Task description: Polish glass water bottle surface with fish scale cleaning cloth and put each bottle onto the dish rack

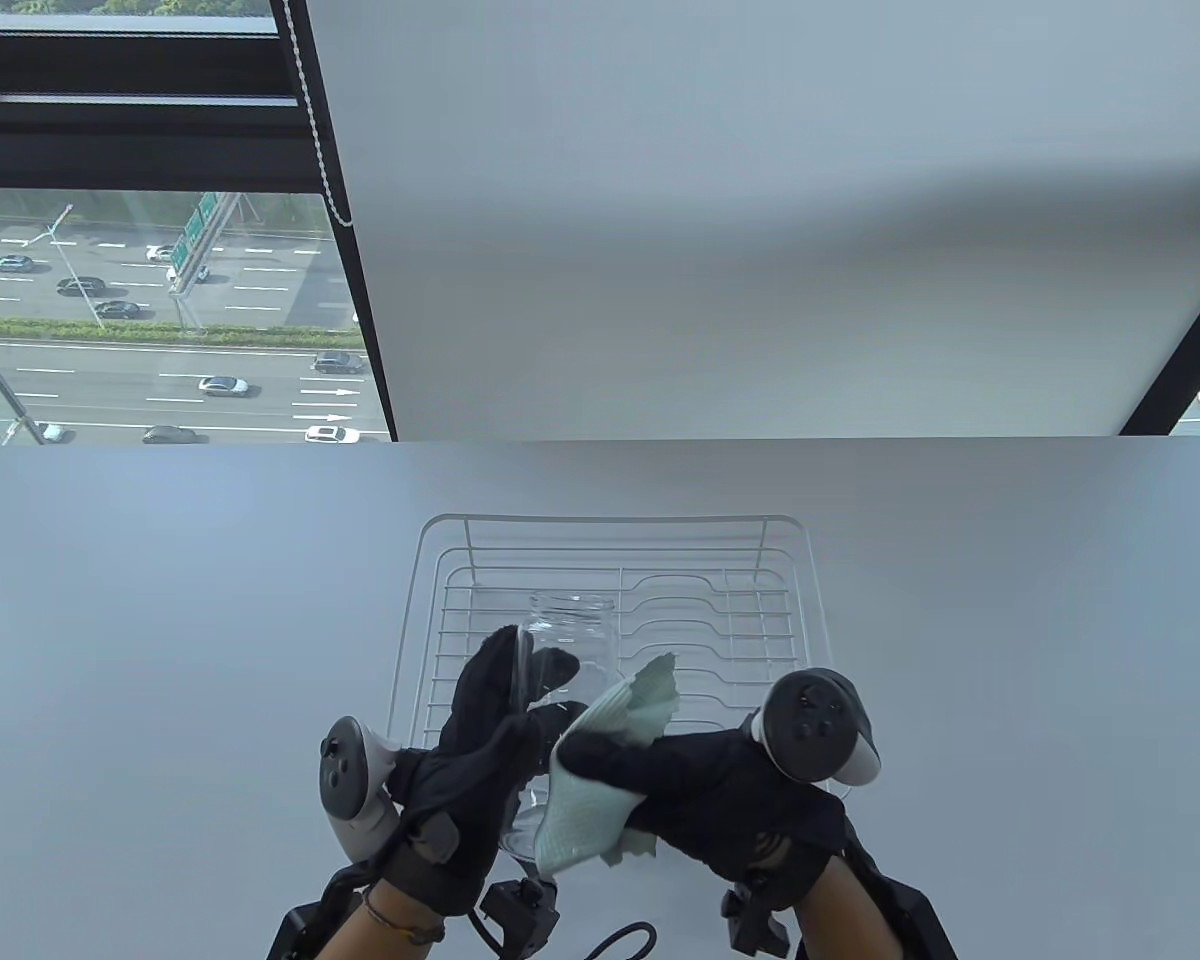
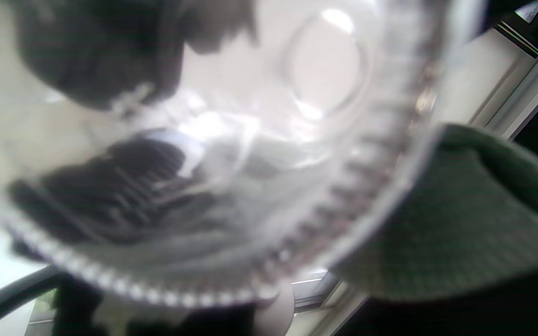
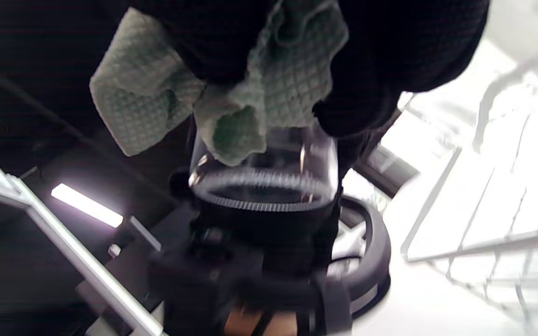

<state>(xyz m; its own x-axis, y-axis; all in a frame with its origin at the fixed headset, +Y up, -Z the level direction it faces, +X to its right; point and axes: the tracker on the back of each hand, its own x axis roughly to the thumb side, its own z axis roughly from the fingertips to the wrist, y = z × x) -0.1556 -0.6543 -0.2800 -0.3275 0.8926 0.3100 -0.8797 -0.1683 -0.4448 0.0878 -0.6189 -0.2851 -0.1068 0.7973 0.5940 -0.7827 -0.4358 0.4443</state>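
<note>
Glass bottle [image 1: 570, 640], gripped by the left hand [image 1: 480, 740] above the surface's near edge, is mid-polish under the cloth [image 1: 600, 770] clutched in the right hand [image 1: 720, 790], while the rack [image 1: 610, 620] beyond looks empty.

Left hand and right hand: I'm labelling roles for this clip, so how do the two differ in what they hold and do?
The left hand grips the glass bottle directly, steadying it above the dish rack; the right hand holds the green cleaning cloth bunched in its fingers. The left hand's fingers wrap bare glass, while the right hand presses cloth against the bottle's side. Both wear black gloves with a tracker on the back.
</note>
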